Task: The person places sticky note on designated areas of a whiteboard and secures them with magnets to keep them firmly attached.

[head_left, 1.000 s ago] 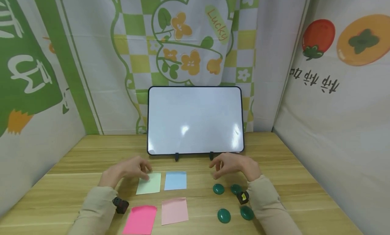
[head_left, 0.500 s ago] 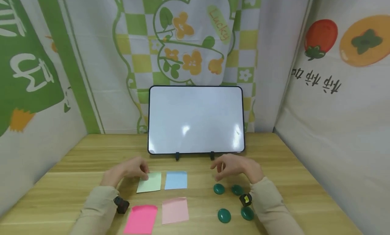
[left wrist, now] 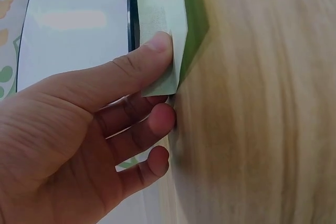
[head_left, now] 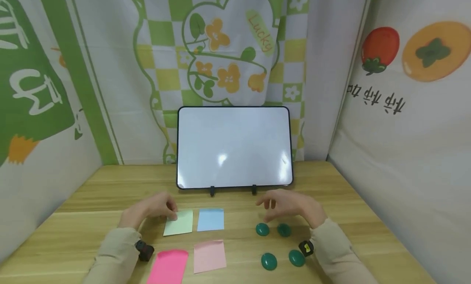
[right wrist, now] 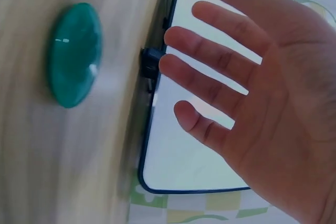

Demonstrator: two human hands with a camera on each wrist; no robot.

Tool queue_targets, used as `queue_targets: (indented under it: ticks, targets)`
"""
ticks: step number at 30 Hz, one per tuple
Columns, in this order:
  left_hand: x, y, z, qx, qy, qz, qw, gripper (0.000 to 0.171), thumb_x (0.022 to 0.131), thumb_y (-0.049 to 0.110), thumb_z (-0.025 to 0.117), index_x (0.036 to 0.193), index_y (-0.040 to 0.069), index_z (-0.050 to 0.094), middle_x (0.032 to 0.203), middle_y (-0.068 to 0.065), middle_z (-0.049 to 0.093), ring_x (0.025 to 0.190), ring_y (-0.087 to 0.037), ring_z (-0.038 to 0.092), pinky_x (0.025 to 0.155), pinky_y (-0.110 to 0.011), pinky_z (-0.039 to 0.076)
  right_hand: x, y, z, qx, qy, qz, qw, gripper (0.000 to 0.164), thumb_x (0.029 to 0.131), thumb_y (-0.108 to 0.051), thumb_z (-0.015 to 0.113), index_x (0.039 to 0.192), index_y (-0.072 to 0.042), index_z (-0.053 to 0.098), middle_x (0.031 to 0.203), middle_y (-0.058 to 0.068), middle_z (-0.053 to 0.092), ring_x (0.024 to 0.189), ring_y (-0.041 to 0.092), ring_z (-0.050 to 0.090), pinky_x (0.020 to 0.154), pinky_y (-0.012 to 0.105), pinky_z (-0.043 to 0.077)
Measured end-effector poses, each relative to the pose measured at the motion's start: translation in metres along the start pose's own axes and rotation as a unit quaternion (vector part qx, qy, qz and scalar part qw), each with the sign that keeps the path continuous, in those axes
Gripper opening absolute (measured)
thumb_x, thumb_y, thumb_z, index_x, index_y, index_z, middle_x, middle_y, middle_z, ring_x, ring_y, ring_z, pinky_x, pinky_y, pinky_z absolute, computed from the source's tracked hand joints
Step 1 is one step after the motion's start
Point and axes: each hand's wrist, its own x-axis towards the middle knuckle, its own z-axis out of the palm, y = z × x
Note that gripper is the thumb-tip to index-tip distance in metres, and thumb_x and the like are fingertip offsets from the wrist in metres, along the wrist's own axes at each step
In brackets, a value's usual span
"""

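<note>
My left hand pinches the upper left edge of a pale green sticky note between thumb and fingers. In the left wrist view the thumb lies over the green note, whose edge lifts off the wood. My right hand hovers with loosely bent fingers just above the green oval magnets, nearest to the far left magnet. Nothing lies between its fingers in the right wrist view, where one magnet sits beside the hand. A blue note lies right of the green one.
A light pink note and a hot pink note lie nearer on the wooden table. More magnets form a group at right. A whiteboard stands upright at the back on small black feet.
My left hand has closed its thumb and fingers on the green note's edge. My right hand has shifted slightly right and nearer, and its wrist no longer overlaps the magnets.
</note>
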Motion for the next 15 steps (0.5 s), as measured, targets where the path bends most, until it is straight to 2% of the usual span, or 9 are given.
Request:
queue_targets:
  ticks: [9, 15]
  targets:
    - [-0.002, -0.008, 0.003, -0.016, -0.005, 0.003, 0.9999, 0.01, 0.084, 0.009, 0.076, 0.081, 0.004, 0.068, 0.071, 0.002, 0.057, 0.062, -0.012, 0.048, 0.056, -0.025, 0.038, 0.005, 0.004, 0.013, 0.021, -0.023, -0.05, 0.998, 0.056, 0.086, -0.034, 0.077, 0.137, -0.018, 0.059, 0.12, 0.003, 0.063, 0.109, 0.021, 0.058, 0.087, 0.034, 0.048]
    - [-0.001, -0.004, 0.0, -0.019, -0.004, 0.002, 0.9998, 0.011, 0.085, 0.012, 0.076, 0.082, 0.004, 0.068, 0.071, 0.002, 0.056, 0.062, -0.012, 0.047, 0.056, -0.024, 0.038, 0.006, 0.004, 0.013, 0.022, -0.035, -0.05, 0.998, 0.053, 0.086, -0.031, 0.078, 0.134, -0.015, 0.06, 0.118, 0.004, 0.062, 0.11, 0.023, 0.058, 0.086, 0.032, 0.05]
